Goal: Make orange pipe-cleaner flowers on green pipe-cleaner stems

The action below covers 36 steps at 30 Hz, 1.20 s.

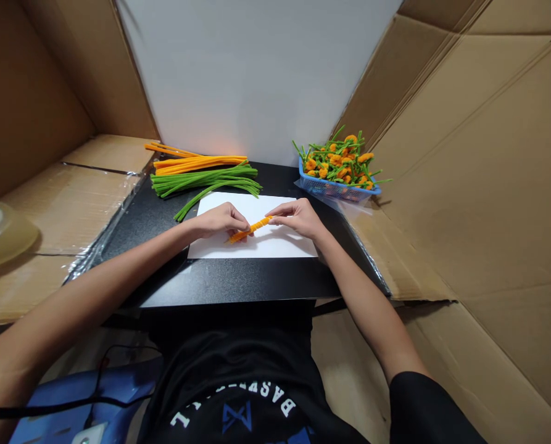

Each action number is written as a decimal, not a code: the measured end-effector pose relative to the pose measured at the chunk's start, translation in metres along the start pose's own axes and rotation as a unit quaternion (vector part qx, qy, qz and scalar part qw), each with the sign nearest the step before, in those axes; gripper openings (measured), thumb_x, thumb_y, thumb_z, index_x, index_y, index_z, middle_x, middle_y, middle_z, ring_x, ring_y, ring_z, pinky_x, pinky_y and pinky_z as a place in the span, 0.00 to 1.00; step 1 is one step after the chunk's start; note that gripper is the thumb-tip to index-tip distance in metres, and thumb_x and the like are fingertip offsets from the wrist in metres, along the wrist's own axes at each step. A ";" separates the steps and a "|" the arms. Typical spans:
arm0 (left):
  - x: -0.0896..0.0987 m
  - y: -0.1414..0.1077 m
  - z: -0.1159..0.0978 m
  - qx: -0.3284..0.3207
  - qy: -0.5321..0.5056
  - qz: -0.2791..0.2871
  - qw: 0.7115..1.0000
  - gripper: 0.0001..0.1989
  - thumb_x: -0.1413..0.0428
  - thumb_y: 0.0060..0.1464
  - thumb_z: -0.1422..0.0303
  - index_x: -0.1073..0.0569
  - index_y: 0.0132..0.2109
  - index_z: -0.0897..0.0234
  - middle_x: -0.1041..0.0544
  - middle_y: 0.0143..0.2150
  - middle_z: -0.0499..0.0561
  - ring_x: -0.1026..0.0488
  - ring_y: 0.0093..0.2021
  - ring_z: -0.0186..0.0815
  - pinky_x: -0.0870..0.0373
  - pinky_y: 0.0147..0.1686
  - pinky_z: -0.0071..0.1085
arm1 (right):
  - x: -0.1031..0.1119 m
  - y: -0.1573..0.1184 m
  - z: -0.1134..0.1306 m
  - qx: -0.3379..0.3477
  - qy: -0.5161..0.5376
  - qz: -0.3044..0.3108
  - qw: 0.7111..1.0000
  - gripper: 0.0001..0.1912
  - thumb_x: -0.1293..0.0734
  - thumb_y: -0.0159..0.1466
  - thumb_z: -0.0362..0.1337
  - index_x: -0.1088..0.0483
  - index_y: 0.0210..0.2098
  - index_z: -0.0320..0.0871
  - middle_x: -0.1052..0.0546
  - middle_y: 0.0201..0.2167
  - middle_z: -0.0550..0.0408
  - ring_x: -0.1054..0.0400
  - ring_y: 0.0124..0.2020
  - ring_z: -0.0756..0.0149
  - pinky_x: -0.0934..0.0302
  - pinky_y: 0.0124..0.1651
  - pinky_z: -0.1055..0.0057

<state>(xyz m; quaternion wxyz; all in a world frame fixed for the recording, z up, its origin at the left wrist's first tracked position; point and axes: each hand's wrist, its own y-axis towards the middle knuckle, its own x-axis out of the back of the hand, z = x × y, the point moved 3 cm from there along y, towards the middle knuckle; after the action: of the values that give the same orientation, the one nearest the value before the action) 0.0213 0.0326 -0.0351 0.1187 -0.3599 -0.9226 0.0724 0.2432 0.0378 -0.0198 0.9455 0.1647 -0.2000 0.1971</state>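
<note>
Fingertips (244, 222) of left hand (219, 221), right hand (299, 217) closed on orange pipe cleaner (251, 229).

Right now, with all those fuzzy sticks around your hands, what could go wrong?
The orange pipe cleaner is held between the left hand and right hand, so it might slip if either loosens. A loose green pipe cleaner touches the white paper and could snag. The blue basket sits near the edge of the black table and could be knocked.

A tightly coiled orange pipe cleaner (250, 230) — held slanted, nearly level.
</note>
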 end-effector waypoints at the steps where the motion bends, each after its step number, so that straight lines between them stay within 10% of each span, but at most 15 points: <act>1: 0.000 0.000 0.000 -0.001 0.000 -0.001 1.000 0.08 0.37 0.42 0.67 0.16 0.31 0.66 0.19 0.26 0.52 0.26 0.26 0.31 0.33 0.26 0.23 | 0.000 0.000 -0.001 0.000 0.001 -0.001 1.000 0.16 0.21 0.51 0.45 0.16 0.35 0.41 0.16 0.30 0.49 0.25 0.28 0.65 0.32 0.33 0.71; 36: -0.001 -0.001 -0.003 -0.010 -0.051 0.013 0.999 0.11 0.38 0.50 0.64 0.17 0.32 0.70 0.17 0.30 0.57 0.26 0.26 0.33 0.29 0.31 0.27 | 0.005 0.000 0.004 -0.017 0.000 0.003 1.000 0.16 0.22 0.51 0.43 0.17 0.36 0.39 0.17 0.28 0.48 0.26 0.25 0.67 0.33 0.29 0.71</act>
<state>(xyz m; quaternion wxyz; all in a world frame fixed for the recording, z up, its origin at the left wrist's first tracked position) 0.0219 0.0314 -0.0316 0.0671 -0.3688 -0.9234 0.0827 0.2464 0.0377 -0.0138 0.9476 0.1484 -0.2034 0.1965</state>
